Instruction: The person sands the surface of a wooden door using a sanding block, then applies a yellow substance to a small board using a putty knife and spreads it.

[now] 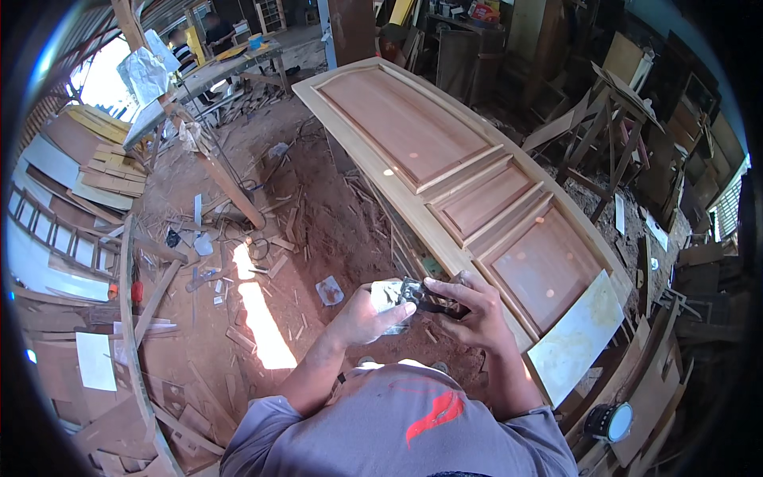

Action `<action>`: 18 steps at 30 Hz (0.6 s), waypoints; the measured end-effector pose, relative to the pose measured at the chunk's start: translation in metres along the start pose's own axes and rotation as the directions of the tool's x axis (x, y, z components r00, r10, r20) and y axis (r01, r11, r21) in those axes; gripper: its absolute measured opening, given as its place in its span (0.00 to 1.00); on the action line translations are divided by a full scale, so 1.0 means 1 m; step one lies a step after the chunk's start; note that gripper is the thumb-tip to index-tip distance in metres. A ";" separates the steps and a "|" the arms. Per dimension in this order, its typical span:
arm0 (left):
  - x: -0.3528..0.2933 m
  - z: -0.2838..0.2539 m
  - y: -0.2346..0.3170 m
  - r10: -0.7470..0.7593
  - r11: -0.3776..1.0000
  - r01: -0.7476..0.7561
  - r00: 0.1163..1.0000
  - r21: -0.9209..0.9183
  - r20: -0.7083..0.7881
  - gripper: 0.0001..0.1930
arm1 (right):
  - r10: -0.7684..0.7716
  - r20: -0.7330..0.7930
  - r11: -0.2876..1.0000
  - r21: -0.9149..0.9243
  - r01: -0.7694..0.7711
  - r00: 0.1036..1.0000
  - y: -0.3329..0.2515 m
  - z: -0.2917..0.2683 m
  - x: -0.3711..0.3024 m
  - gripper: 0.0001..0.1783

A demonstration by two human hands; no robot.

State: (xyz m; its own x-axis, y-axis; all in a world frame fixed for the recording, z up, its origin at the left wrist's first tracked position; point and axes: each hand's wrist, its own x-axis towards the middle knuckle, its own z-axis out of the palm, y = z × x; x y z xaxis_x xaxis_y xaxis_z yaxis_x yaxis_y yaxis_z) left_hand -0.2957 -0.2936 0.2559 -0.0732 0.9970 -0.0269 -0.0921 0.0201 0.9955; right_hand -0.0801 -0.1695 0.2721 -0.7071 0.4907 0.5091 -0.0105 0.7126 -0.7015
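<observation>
Both my hands are raised in front of my chest, beside the near end of a panelled wooden door [409,119]. Between them is a small dark, partly shiny object [433,297] whose kind I cannot make out. My left hand [366,319] is closed round its left side, thumb on top, together with a crumpled whitish piece [386,296] like plastic or paper. On the other side, the bent fingers and thumb of my right hand [483,312] grip the dark object. The door lies flat and raised, its panels reddish and its frame pale.
A pale sheet [579,338] covers the door's near right corner. A can [618,421] stands at lower right. Wood scraps litter the dirt floor [318,230]. A leaning post [218,179] rises at left; people [216,32] are by a far workbench [211,73].
</observation>
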 end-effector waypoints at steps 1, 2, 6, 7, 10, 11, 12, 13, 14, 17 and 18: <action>0.000 0.000 0.001 -0.016 1.000 0.016 1.000 0.014 0.027 0.11 | 0.005 0.000 1.000 0.001 -0.005 1.000 0.000 -0.001 -0.001 0.41; 0.000 0.000 0.001 -0.033 0.999 0.031 0.998 0.029 0.054 0.11 | 0.008 0.012 1.000 -0.006 -0.008 1.000 0.000 -0.001 -0.002 0.38; 0.000 -0.012 -0.009 -0.145 0.988 0.131 0.967 0.082 0.210 0.14 | -0.002 0.098 1.000 0.030 -0.001 0.995 -0.010 -0.005 0.004 0.41; 0.000 -0.011 -0.008 -0.144 0.990 0.139 0.961 0.039 0.238 0.15 | 0.000 0.097 1.000 0.029 -0.003 0.995 -0.012 -0.005 0.005 0.41; -0.002 -0.011 -0.004 -0.152 0.987 0.159 0.946 0.000 0.285 0.16 | 0.027 0.120 0.999 0.038 -0.032 0.992 -0.016 -0.007 0.006 0.41; -0.002 -0.011 -0.002 -0.161 0.986 0.168 0.939 0.005 0.304 0.16 | 0.017 0.131 0.999 0.047 -0.023 0.991 -0.016 -0.008 0.007 0.41; -0.002 -0.012 0.002 -0.162 0.986 0.169 0.938 0.004 0.307 0.16 | 0.007 0.141 0.998 0.054 -0.015 0.990 -0.016 -0.008 0.007 0.41; -0.002 -0.012 0.007 -0.188 0.981 0.192 0.928 0.022 0.323 0.15 | 0.010 0.140 0.998 0.052 -0.018 0.990 -0.013 -0.008 0.006 0.41; -0.002 -0.012 0.009 -0.215 0.976 0.213 0.917 0.041 0.338 0.15 | 0.013 0.147 0.999 0.037 -0.019 0.989 -0.009 -0.006 0.006 0.38; -0.002 -0.014 0.011 -0.227 0.974 0.221 0.908 0.059 0.352 0.15 | 0.014 0.170 0.999 0.032 -0.020 0.985 -0.012 -0.006 0.009 0.36; -0.003 -0.013 0.013 -0.226 0.974 0.219 0.909 0.059 0.351 0.15 | 0.013 0.186 0.999 0.045 -0.022 0.982 -0.013 -0.005 0.010 0.36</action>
State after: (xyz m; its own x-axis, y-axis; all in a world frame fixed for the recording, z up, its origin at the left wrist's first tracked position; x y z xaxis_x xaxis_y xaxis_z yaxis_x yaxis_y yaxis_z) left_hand -0.3099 -0.2976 0.2673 0.3031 0.9279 -0.2172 -0.0467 0.2421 0.9691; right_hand -0.0832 -0.1713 0.2889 -0.8266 0.3978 0.3981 -0.0270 0.6785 -0.7341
